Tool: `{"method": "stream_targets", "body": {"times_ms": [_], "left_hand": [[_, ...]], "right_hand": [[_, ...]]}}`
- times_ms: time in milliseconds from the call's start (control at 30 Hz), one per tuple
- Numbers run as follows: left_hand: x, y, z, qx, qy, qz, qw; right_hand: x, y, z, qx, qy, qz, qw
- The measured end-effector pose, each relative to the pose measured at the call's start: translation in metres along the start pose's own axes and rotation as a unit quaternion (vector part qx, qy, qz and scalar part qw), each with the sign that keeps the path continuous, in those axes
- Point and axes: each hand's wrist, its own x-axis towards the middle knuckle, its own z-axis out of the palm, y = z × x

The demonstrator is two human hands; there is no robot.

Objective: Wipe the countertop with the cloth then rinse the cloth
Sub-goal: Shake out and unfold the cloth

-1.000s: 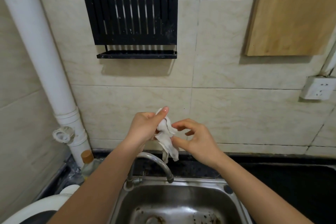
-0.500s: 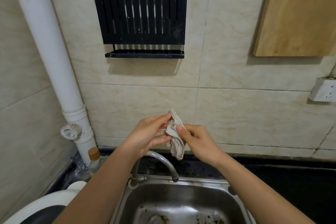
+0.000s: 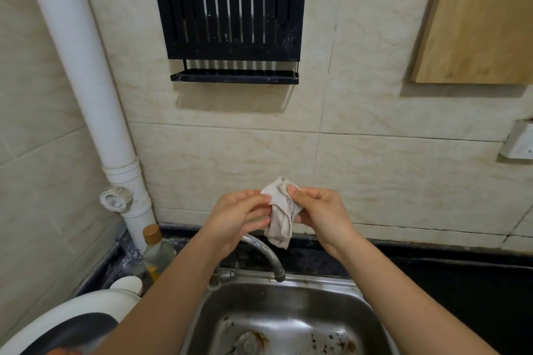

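Head view: both hands raised above the sink [image 3: 372, 323], holding the cloth [image 3: 281, 212] between them in front of the tiled wall [image 3: 375, 176]. Left hand [image 3: 235, 217] has thumb and fingers pinching the cloth's left upper edge, fingers close together and curled. Right hand [image 3: 324, 212] pinches the cloth's top right, thumb pressed on the fabric, remaining fingers curled behind it. Cloth is off-white, bunched and wrinkled, lower end hanging free just above the curved tap [image 3: 266, 253]; cloth and tap not touching. No water visible from the spout. Sink is stainless steel with brown specks around the drain, set in the dark countertop [image 3: 461, 274], which runs along the wall's bottom edge to the right. At the countertop's back-left corner: a bottle [image 3: 157, 251] with a tan cap, just beside the white pipe [image 3: 86, 66]. On the wall: black slatted rack [image 3: 230, 14] above the hands, wooden board [image 3: 478, 17] top right, white socket [image 3: 519, 141] at the right edge. White rounded appliance [image 3: 72, 317] at bottom left, partly cut off.
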Motion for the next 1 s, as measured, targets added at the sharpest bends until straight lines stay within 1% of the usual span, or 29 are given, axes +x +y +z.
{"method": "stream_targets", "body": {"times_ms": [100, 200, 267, 333, 400, 467, 500, 533, 600, 700, 767, 800, 833, 900, 1000], "left_hand": [[0.002, 0.005, -0.002, -0.086, 0.0, -0.004, 0.996], [0.004, 0.007, -0.005, -0.15, 0.004, -0.012, 0.989], [0.005, 0.006, -0.005, -0.209, 0.019, -0.022, 0.977], [0.007, 0.004, -0.007, -0.273, 0.046, -0.021, 0.961], [0.006, 0.001, -0.01, -0.308, 0.067, -0.014, 0.949], [0.005, -0.004, -0.015, -0.323, 0.065, -0.023, 0.944], [0.004, -0.007, -0.017, -0.327, 0.049, -0.04, 0.943], [0.003, -0.009, -0.018, -0.322, 0.022, -0.061, 0.945], [0.001, -0.01, -0.019, -0.259, -0.034, -0.092, 0.961], [-0.002, -0.005, -0.019, -0.127, -0.084, -0.117, 0.981], [-0.005, 0.01, -0.021, -0.049, -0.116, -0.139, 0.982], [-0.003, 0.018, -0.026, -0.031, -0.123, -0.14, 0.982], [-0.001, 0.029, -0.029, -0.028, -0.127, -0.132, 0.983], [0.005, 0.056, -0.038, -0.036, -0.117, -0.087, 0.989], [0.014, 0.103, -0.049, -0.058, -0.091, -0.001, 0.994]], "right_hand": [[0.002, 0.003, -0.002, 0.08, 0.007, 0.046, 0.996], [0.002, 0.004, -0.004, 0.169, 0.006, 0.097, 0.981], [0.003, 0.005, -0.006, 0.207, 0.018, 0.127, 0.97], [0.007, 0.005, -0.007, 0.204, 0.054, 0.142, 0.967], [0.01, 0.001, -0.009, 0.178, 0.074, 0.14, 0.971], [0.014, -0.008, -0.01, 0.155, 0.059, 0.128, 0.978], [0.015, -0.017, -0.01, 0.146, 0.031, 0.117, 0.982], [0.016, -0.026, -0.009, 0.127, -0.009, 0.1, 0.987], [0.02, -0.045, -0.008, 0.047, -0.071, 0.059, 0.995], [0.028, -0.071, -0.009, -0.055, -0.086, 0.018, 0.995], [0.033, -0.087, -0.011, -0.118, -0.087, -0.007, 0.989], [0.035, -0.096, -0.012, -0.138, -0.092, -0.011, 0.986], [0.038, -0.104, -0.013, -0.144, -0.101, -0.01, 0.984], [0.045, -0.12, -0.016, -0.125, -0.114, -0.025, 0.985], [0.058, -0.14, -0.014, -0.08, -0.093, -0.069, 0.99]]}}
